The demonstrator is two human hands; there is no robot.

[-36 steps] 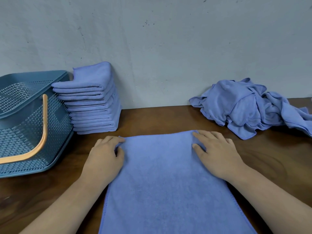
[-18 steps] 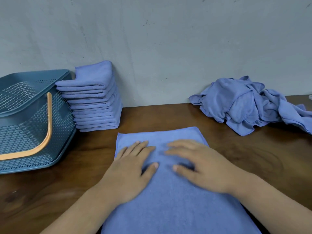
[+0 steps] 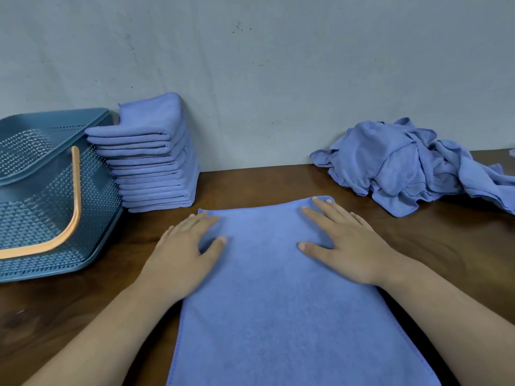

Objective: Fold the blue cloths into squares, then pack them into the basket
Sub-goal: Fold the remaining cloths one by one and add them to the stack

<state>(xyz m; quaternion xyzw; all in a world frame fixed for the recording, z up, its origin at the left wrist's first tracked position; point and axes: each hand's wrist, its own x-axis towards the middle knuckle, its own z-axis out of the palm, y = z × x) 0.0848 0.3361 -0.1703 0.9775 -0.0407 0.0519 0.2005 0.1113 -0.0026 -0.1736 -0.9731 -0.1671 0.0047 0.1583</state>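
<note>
One basket (image 3: pixel 33 218), one stack of folded cloths (image 3: pixel 150 162), one flat cloth (image 3: pixel 264 302), one crumpled heap (image 3: pixel 404 165)

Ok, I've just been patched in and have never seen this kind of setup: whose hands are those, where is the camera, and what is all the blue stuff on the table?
There is no machine here. A person works bare-handed, and the single camera sits on their head, looking forward and down, so the arms coming in from the bottom are the wearer's own. The left hand and right hand lie flat, fingers straight, on the far end of a blue cloth spread on the brown table. They press it and grip nothing. By the wall on the left is a stack of folded cloths, and beside it the teal basket with an orange handle. On the right lies a heap of unfolded cloths.
</note>
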